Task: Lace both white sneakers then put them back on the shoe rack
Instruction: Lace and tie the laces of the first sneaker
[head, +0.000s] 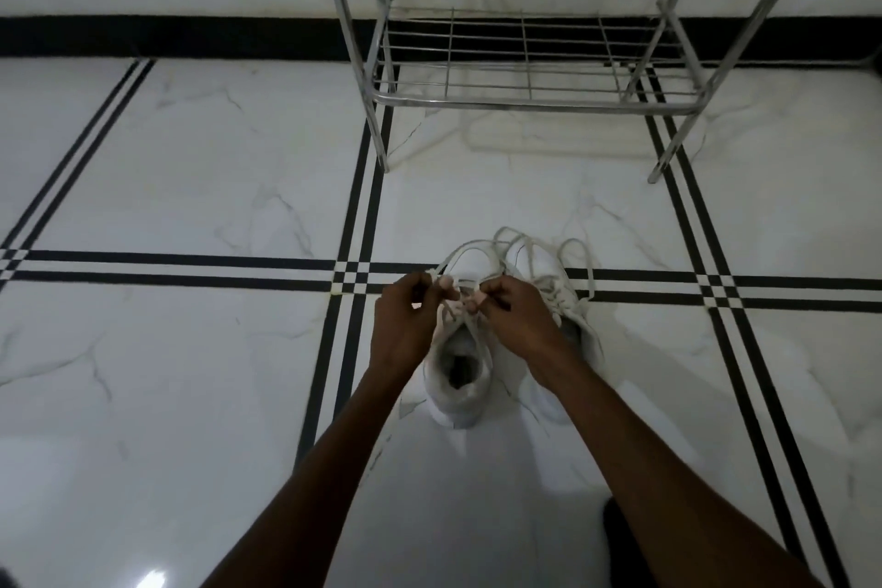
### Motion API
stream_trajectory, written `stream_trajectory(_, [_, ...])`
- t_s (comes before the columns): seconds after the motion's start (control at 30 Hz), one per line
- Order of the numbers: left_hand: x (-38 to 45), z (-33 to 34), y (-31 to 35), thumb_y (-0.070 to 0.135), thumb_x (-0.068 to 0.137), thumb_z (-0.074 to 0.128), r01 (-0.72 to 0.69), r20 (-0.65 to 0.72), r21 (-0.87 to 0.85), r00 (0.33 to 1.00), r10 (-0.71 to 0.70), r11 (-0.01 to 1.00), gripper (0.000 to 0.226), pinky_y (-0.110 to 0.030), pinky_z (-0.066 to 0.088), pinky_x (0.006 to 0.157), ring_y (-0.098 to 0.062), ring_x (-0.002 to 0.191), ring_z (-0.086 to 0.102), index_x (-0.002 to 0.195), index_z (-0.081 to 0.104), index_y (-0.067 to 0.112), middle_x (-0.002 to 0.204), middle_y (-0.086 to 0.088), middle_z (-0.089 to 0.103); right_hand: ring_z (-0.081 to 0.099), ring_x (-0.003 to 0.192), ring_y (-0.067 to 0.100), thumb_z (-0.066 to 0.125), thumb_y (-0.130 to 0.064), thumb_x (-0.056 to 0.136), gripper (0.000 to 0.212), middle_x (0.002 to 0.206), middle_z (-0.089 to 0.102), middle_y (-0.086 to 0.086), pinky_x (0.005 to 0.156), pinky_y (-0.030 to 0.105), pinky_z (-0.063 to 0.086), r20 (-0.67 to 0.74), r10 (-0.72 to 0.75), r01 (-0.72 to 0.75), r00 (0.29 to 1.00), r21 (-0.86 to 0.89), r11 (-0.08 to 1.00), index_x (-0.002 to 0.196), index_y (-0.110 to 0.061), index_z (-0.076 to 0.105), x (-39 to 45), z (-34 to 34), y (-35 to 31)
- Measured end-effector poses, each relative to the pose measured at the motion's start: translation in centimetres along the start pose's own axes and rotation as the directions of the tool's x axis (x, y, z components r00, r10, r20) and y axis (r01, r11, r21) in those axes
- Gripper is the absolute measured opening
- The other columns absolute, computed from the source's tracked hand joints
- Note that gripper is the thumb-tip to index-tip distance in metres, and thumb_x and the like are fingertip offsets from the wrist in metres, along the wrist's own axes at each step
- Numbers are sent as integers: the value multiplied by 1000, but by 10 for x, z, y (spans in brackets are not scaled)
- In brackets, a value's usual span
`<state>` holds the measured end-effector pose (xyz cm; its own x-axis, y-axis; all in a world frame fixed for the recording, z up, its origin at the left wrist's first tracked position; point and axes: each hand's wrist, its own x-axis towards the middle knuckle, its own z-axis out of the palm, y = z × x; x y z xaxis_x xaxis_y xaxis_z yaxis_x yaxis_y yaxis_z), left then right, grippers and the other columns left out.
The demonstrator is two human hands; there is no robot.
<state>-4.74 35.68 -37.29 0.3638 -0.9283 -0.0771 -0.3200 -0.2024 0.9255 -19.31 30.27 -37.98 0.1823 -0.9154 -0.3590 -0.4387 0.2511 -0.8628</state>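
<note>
Two white sneakers stand side by side on the tiled floor, toes pointing away from me. The left sneaker (459, 372) shows its open collar between my wrists. The right sneaker (549, 267) is partly hidden behind my right forearm, and its lace loops (580, 253) lie loose over the toe. My left hand (405, 325) and my right hand (518, 315) both pinch the left sneaker's white lace (465, 253) just above the tongue. That lace arcs in a loop over the toe.
A chrome wire shoe rack (530, 103) stands on the floor beyond the sneakers, with two bare shelves in view. A black skirting band runs along the wall behind it. Black double lines cross the white marble floor (191, 181).
</note>
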Motion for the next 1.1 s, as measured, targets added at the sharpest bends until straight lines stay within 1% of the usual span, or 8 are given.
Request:
stream_trajectory(0.23, [21, -24, 36, 26, 103, 55, -122, 126, -84, 983, 132, 989, 30, -18, 57, 67, -15, 92, 74, 98, 75, 5, 98, -5, 78, 69, 100, 15, 54, -15, 95, 20, 106, 75, 0, 91, 35, 56, 350, -198, 229, 916, -49, 972, 93, -22, 74, -12, -4, -29])
stream_trajectory(0.33, [21, -23, 25, 31, 106, 46, -59, 208, -123, 974, 84, 991, 38, -26, 58, 71, -14, 88, 72, 97, 68, 1, 95, -7, 76, 67, 84, 0, 60, -31, 96, 15, 91, 71, -17, 77, 22, 51, 446, -239, 316, 863, -106, 943, 89, -28, 73, -12, -11, -40])
stream_trajectory(0.47, [15, -16, 9, 32, 108, 38, 19, 293, -97, 956, 11, 995, 42, -17, 47, 74, -4, 75, 61, 85, 62, 8, 78, -2, 66, 60, 58, 2, 67, -38, 90, 26, 60, 66, -10, 59, 18, 46, 354, -308, 414, 883, -282, 865, 69, -22, 70, -1, -26, -43])
stream_trajectory(0.6, [13, -10, 3, 37, 105, 45, 75, 189, -108, 980, -54, 991, 46, -10, 47, 72, -3, 79, 62, 95, 61, -6, 91, -19, 67, 67, 68, 13, 75, -32, 78, 14, 76, 76, -1, 69, 37, 58, 227, -384, 445, 895, -402, 800, 84, -20, 79, 10, -36, -34])
stream_trajectory(0.7, [13, -7, 5, 35, 106, 45, 57, 192, -110, 981, -35, 992, 40, -13, 50, 80, 2, 88, 68, 102, 68, 2, 96, -2, 74, 70, 74, 9, 70, -36, 78, 16, 82, 78, -7, 71, 37, 59, 51, -451, 426, 891, -433, 794, 87, -27, 79, 9, -30, -25])
stream_trajectory(0.9, [26, -5, -13, 19, 102, 50, -259, 197, 111, 952, 235, 959, 33, -25, 55, 91, -5, 111, 63, 134, 55, 10, 119, -4, 68, 71, 79, 5, 77, -19, 82, 16, 90, 79, -2, 76, 18, 54, -39, -493, 469, 869, -249, 847, 98, -17, 79, 6, -26, -28])
stream_trajectory(1.0, [24, -10, -22, 22, 96, 61, -236, 43, 461, 969, 244, 856, 20, -46, 48, 92, -29, 114, 49, 114, 65, 16, 114, -6, 65, 72, 80, 5, 77, -25, 82, 15, 87, 79, -6, 76, 22, 56, -31, -417, 408, 908, -159, 899, 96, -20, 80, 11, -26, -23])
stream_trajectory(1.1, [18, -19, -13, 41, 96, 61, -143, -48, 382, 984, 174, 913, 24, -30, 37, 85, -21, 108, 43, 90, 67, 18, 102, -1, 59, 74, 82, 9, 73, -30, 85, 15, 85, 78, -4, 70, 23, 57, -14, -235, 235, 972, 66, 970, 93, -18, 79, 11, -26, -25])
